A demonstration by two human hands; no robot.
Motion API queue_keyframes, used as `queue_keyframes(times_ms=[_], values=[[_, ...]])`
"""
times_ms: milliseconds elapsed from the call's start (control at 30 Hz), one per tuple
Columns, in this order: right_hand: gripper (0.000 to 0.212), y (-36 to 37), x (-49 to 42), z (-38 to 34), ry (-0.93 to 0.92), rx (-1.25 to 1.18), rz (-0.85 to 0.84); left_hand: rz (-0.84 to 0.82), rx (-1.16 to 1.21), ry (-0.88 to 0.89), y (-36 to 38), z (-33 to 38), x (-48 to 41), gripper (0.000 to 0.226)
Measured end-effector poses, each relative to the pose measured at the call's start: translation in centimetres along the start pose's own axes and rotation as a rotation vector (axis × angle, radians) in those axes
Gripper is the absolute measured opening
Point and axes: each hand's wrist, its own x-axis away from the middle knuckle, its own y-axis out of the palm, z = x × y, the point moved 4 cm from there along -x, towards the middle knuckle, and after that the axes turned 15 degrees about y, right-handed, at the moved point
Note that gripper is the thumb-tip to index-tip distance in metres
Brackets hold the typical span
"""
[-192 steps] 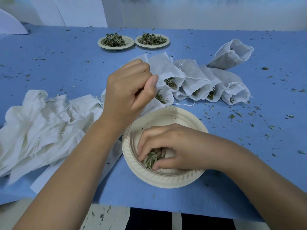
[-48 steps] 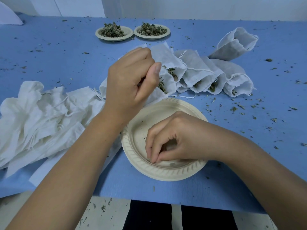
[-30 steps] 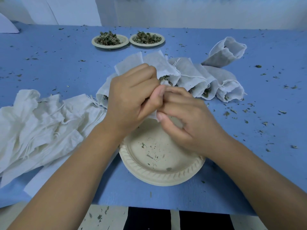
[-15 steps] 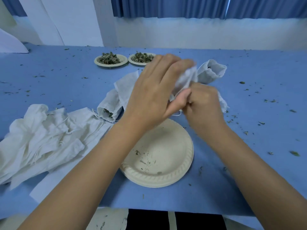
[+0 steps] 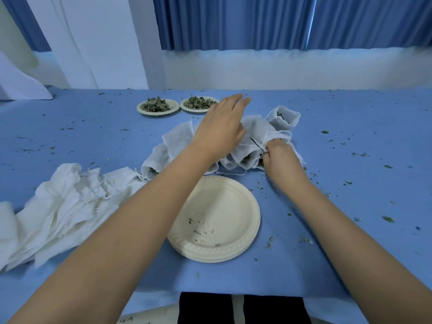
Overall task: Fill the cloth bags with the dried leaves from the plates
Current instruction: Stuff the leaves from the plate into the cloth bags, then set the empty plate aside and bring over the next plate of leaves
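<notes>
Task judged partway: the near plate [image 5: 217,206] is lying with only crumbs, filled bags [image 5: 257,128] are being lined up mid-worktop [image 5: 93,141], while dried leaves [image 5: 198,103] are sitting heaped on two far plates [image 5: 159,113] and empty bags [image 5: 65,206] are lying piled near left. The left hand [image 5: 219,129] is being held over the row, fingers straight; contact cannot be told. The right hand [image 5: 279,155] is being held curled, pinching a bag's mouth and string at the row's right end.

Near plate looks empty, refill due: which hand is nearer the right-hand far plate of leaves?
Left. The left hand reaches beside that far plate, fingertips just right of its rim; the right hand is nearer the person, pinching the filled bags.
</notes>
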Motion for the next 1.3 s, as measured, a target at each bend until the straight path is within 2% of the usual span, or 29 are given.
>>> queue_keyframes(times_ms=[133, 200, 300, 400, 533, 667, 733, 800, 867, 933, 1000, 1067, 1133, 1200, 1300], values=[[0.006, -1.0, 1.8, 0.5, -0.040, -0.120, 0.058, -0.070, -0.044, -0.007, 0.0, -1.1, 0.5, 0.054], [0.015, -2.5, 2.6, 0.5, -0.073, -0.145, 0.153, -0.095, -0.060, -0.004, 0.1, -1.3, 0.6, 0.054], [0.013, -4.8, 3.2, 0.1, -0.075, -0.208, 0.304, -0.106, -0.054, 0.004, 0.3, -1.4, 0.4, 0.051], [0.014, -5.7, 2.5, -1.4, -0.111, -0.284, 0.307, -0.161, -0.004, 0.010, 0.9, -2.0, 0.1, 0.049], [0.016, -5.8, -1.2, -5.7, -0.159, -0.283, 0.204, -0.263, 0.025, -0.101, 1.5, -5.6, -0.9, 0.044], [0.018, -4.3, -7.5, -9.4, -0.097, -0.320, -0.026, -0.323, 0.097, -0.273, 1.3, -12.5, -2.9, 0.042], [0.017, -2.8, -10.7, -10.6, -0.044, -0.250, -0.152, -0.339, 0.080, -0.326, 1.6, -15.8, -3.8, 0.037], [0.017, -0.5, -13.6, -11.6, -0.012, 0.027, -0.294, -0.399, 0.033, -0.340, 2.8, -18.4, -4.4, 0.034], [0.029, 2.3, -15.6, -11.9, 0.020, 0.358, -0.466, -0.495, -0.009, -0.338, 5.0, -20.2, -4.7, 0.036], [0.034, 4.9, -16.8, -11.7, 0.046, 0.573, -0.641, -0.572, -0.004, -0.334, 7.7, -21.6, -4.9, 0.042], [0.019, 6.4, -17.4, -11.4, 0.062, 0.713, -0.748, -0.619, -0.014, -0.322, 10.0, -22.6, -5.1, 0.046], [0.018, 7.2, -17.9, -11.1, 0.088, 0.789, -0.812, -0.653, -0.038, -0.300, 11.9, -23.5, -5.4, 0.052], [0.037, 7.5, -18.4, -11.2, 0.124, 0.784, -0.861, -0.677, -0.052, -0.297, 13.1, -24.6, -5.8, 0.058], [0.043, 7.7, -18.6, -11.2, 0.129, 0.809, -0.887, -0.685, 0.006, -0.329, 14.0, -25.7, -6.2, 0.061], [0.026, 7.9, -18.7, -11.5, 0.020, 0.839, -0.790, -0.689, 0.074, -0.369, 14.9, -27.0, -6.7, 0.061]])
